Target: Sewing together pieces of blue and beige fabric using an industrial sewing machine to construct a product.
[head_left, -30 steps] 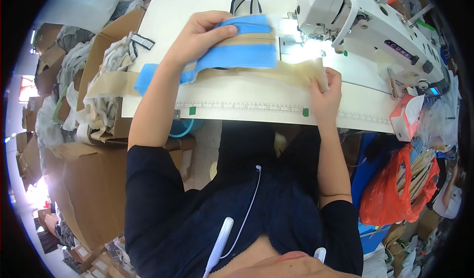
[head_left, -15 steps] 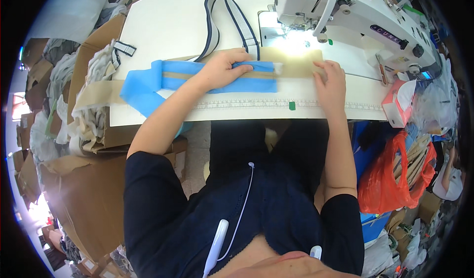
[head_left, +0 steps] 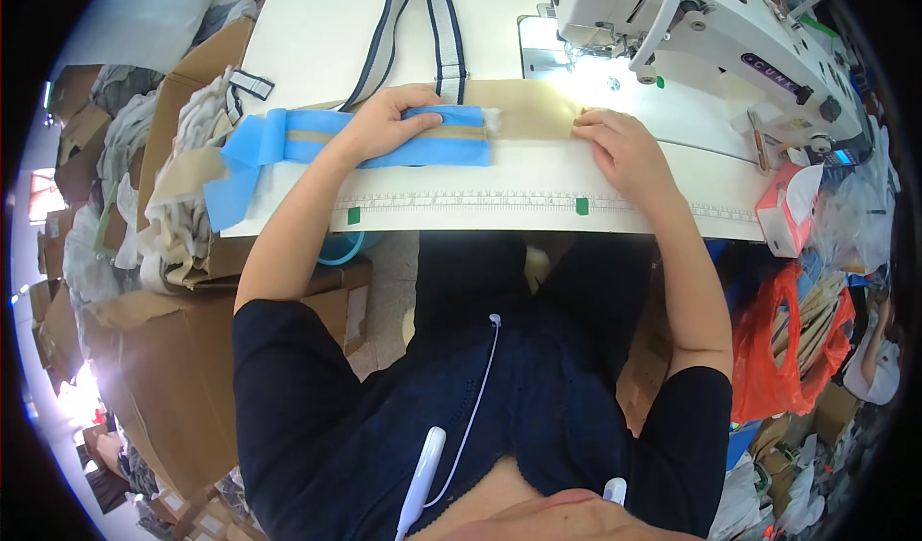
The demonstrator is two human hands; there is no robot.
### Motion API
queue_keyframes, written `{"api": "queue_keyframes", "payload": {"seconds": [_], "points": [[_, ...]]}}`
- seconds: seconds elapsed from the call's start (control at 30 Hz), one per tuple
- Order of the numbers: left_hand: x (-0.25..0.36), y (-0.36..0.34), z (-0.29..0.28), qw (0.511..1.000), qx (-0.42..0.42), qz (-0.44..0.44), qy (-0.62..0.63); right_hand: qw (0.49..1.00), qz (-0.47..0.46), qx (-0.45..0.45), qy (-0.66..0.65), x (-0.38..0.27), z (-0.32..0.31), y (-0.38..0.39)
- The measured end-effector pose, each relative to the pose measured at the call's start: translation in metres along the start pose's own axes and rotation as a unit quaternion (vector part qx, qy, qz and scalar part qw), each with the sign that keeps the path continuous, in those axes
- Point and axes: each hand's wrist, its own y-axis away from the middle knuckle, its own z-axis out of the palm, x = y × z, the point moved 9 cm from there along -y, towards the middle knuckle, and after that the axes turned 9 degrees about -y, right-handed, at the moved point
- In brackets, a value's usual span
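Along the front of the white sewing table lies a beige fabric strip [head_left: 533,111], with a light blue fabric strip [head_left: 459,151] on its left part. A beige line runs down the middle of the blue piece. My left hand [head_left: 392,126] holds the blue strip, thumb on top near its right end. At the beige strip's right end, my right hand [head_left: 619,152] pinches the edge between thumb and fingers. A grey strap with dark blue edges [head_left: 448,47] loops up behind my left hand; its lower end meets the strips there. The sewing machine [head_left: 615,8] stands behind my right hand, its lamp lit.
A ruler tape [head_left: 499,199] runs along the table's front edge. At left, an open cardboard box [head_left: 178,90] holds heaped fabric. A pink tissue box [head_left: 789,210] sits at the table's right corner, with a red plastic bag [head_left: 768,359] below.
Both hands have moved left with the beige and blue strips, away from the machine's needle area. The strap's loop has shifted left too. The view has shifted slightly.
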Motion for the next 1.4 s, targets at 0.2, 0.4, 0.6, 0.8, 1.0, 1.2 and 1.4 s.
{"api": "queue_keyframes", "payload": {"seconds": [0.2, 0.4, 0.6, 0.8, 1.0, 1.2, 1.4], "points": [[0.002, -0.001, -0.001, 1.0, -0.01, 0.002, 0.015, 0.995, -0.029, -0.018, -0.091, 0.005, -0.007, -0.001], [-0.001, 0.002, 0.0, 1.0, -0.014, -0.024, -0.007, 0.99, 0.087, -0.041, -0.106, 0.029, 0.004, -0.022], [-0.001, 0.003, -0.002, 1.0, -0.019, -0.02, 0.003, 1.0, -0.006, -0.007, -0.027, 0.027, -0.004, -0.021], [-0.006, 0.005, -0.007, 0.999, -0.02, -0.041, 0.01, 0.998, 0.034, -0.03, -0.048, 0.03, 0.0, -0.016], [0.01, 0.012, -0.073, 0.97, 0.11, -0.027, 0.217, 0.997, 0.042, -0.023, -0.066, 0.031, -0.003, -0.017], [0.089, -0.036, -0.069, 0.993, 0.085, 0.027, 0.075, 0.998, 0.04, -0.022, -0.051, 0.025, -0.003, -0.018], [0.086, -0.083, 0.035, 0.996, -0.025, -0.022, -0.085, 0.996, 0.073, 0.006, -0.043, 0.042, -0.001, -0.011]]}}
